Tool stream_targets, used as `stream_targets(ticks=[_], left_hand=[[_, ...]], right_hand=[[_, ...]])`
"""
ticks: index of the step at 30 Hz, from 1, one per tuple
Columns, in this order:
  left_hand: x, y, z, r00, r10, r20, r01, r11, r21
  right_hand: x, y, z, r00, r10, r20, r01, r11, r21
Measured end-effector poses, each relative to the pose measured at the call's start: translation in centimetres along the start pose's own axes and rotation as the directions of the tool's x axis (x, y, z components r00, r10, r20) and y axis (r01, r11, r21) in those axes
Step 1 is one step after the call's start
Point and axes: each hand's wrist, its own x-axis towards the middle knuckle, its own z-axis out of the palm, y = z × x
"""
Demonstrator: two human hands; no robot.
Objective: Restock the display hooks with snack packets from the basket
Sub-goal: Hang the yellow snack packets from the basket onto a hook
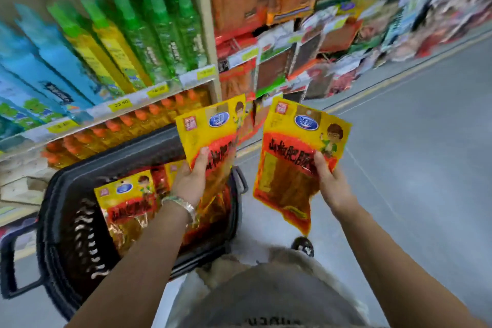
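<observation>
My left hand (190, 181) grips a yellow and red snack packet (210, 125) by its lower half, above the basket. My right hand (331, 184) grips a second, matching snack packet (295, 152), held upright over the floor to the right. The dark plastic basket (66, 221) stands on the floor at lower left, and more of the same packets (125, 202) lie inside it. Hanging snack packets on the display hooks (287, 42) fill the upper right, blurred.
A shelf unit at left carries blue, yellow and green bottles (111, 34) above and orange-capped oil bottles (119, 128) below. Grey aisle floor (412, 141) stretches to the right. My shoe (303, 246) shows just right of the basket.
</observation>
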Motion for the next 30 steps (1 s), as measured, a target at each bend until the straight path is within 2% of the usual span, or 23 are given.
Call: stream_targets(ticks=[3,8,11,13,17,20,25,30], left_hand=[[-2.5,2.4,6.0,0.984,0.174,0.033,-0.176,0.983,0.053],[-6.4,5.6,13.1,0.945,0.320,-0.069,-0.304,0.937,0.173],[-7.7,8.2,17.1,0.905,0.425,-0.006,-0.414,0.884,0.218],[-7.6,9.5,20.4,0.904,0.418,0.088,-0.426,0.869,0.253],[-7.5,10.4,27.4,0.924,0.295,0.242,-0.355,0.897,0.263],[-6.7,10.8,31.8,0.898,0.264,0.354,-0.368,0.889,0.271],[-3.8,13.9,37.6,0.910,0.210,0.358,-0.327,0.893,0.309],[-0.8,21.9,41.7,0.936,0.192,0.294,-0.266,0.935,0.235]], right_hand=[[0.2,1.8,-6.8,0.997,0.019,-0.069,-0.020,1.000,-0.007],[1.1,5.8,-17.2,0.989,0.100,-0.105,-0.110,0.989,-0.098],[1.7,7.8,-21.7,0.978,0.145,-0.152,-0.165,0.978,-0.130],[2.1,9.0,-23.8,0.970,0.166,-0.176,-0.191,0.971,-0.140],[3.3,11.3,-26.8,0.948,0.197,-0.250,-0.237,0.962,-0.137],[4.7,12.6,-28.5,0.932,0.240,-0.271,-0.278,0.954,-0.112],[9.9,11.9,-31.4,0.891,0.276,-0.360,-0.280,0.959,0.040],[18.3,6.8,-35.2,0.921,0.238,-0.308,-0.262,0.964,-0.039]])
